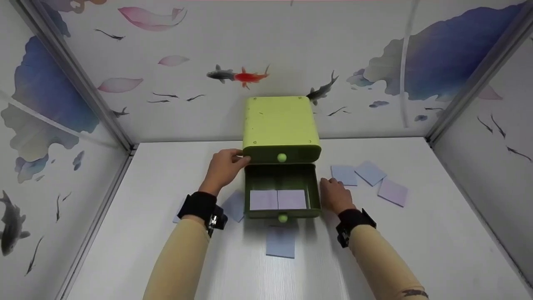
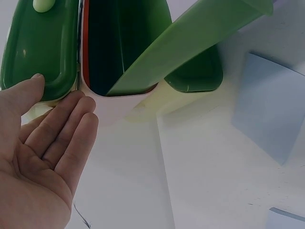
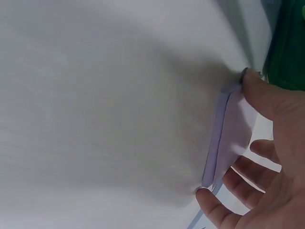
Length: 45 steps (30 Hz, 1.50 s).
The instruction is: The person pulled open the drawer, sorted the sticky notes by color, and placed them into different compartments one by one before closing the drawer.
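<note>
A: Which step?
B: Picking up, I'd judge: right of centre, the right hand (image 1: 336, 196) pinches a purple card (image 3: 233, 136) between thumb and fingertip; perhaps more than one, the dim edge won't say.
A: The left hand (image 1: 223, 168)?
B: Left of centre, gripping the cabinet (image 1: 281, 121) corner.
A: Next move?
B: Calls for a steady pinch and clearing the lower drawer (image 1: 262, 214) wall.
A: Contents?
B: Mid-frame, it's open, two lilac cards (image 1: 263, 200) inside. The upper drawer (image 1: 262, 155) is closed, contents hidden.
</note>
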Each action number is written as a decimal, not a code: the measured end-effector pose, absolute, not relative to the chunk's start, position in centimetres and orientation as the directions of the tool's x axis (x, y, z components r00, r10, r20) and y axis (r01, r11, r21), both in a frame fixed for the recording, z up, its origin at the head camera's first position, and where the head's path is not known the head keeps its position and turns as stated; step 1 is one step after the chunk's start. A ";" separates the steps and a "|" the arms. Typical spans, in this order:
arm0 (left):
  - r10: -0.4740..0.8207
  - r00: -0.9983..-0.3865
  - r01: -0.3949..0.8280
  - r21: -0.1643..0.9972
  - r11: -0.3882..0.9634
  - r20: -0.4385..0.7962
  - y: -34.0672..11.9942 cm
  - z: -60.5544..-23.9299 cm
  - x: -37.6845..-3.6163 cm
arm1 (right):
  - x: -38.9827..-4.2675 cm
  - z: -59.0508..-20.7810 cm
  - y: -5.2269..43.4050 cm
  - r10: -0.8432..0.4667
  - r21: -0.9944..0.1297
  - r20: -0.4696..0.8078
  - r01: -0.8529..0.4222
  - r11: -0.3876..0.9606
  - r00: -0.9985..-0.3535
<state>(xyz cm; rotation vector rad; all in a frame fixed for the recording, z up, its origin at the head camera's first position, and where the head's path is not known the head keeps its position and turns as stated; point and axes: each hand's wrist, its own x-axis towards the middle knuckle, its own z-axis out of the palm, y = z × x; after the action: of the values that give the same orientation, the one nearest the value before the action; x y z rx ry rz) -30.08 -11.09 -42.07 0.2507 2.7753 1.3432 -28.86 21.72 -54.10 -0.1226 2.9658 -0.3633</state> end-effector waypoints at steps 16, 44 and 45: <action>0.169 -0.985 0.131 0.775 0.618 0.032 -11.1 -42.2 -30.1 | -28.6 -53.5 21.9 -0.032 -0.316 -0.174 0.025 0.948 -0.984; 0.151 -0.988 0.108 0.784 0.611 0.019 -11.0 -42.4 -30.3 | -28.2 -51.2 26.2 -0.061 -0.533 -0.245 0.082 0.842 -0.968; 0.152 -0.988 0.110 0.784 0.611 0.021 -10.9 -42.4 -30.3 | -28.3 -51.1 26.4 -0.060 -0.533 -0.258 0.090 0.841 -0.964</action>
<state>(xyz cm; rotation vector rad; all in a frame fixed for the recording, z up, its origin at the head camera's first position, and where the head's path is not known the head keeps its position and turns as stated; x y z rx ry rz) -30.29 -10.94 -42.39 0.2261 2.7765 1.3470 -28.26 26.38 -51.07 0.0226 2.7555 -0.8163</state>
